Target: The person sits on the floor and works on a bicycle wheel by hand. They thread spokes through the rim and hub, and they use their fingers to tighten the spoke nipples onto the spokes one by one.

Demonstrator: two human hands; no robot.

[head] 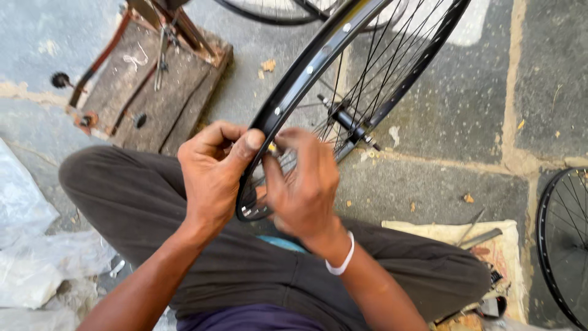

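A: What is held by the left hand (211,175)?

B: The black bicycle rim (294,92) is gripped by it at the rim's lowest arc, the thumb pressed flat against the outer edge and the fingers curled behind. The hand is closed on the rim.

A: And the right hand (303,184)?

B: It is set just at 3 o'clock of the left hand, on the inner side of the same rim. Its fingertips are pinched together around something small and yellowish near the thumb of the other hand; what that is cannot be told. A white band (341,260) is worn at its wrist.

A: Where is the wheel placed?

B: It is stood on edge over the lap, tilted away toward 1 o'clock. The spokes (367,67) are gathered at the hub (346,119), seen at 2 o'clock of the hands.

A: What is found around it?

B: A wooden block (153,92) with a metal stand fixed on it is seen at 11 o'clock. A cloth (508,257) carrying metal tools is laid at 4 o'clock, and another wheel (560,245) is cut off by the frame at 3 o'clock. Crumpled plastic sheeting (30,257) is heaped at 8 o'clock. Stone paving (453,116) is spread beneath everything.
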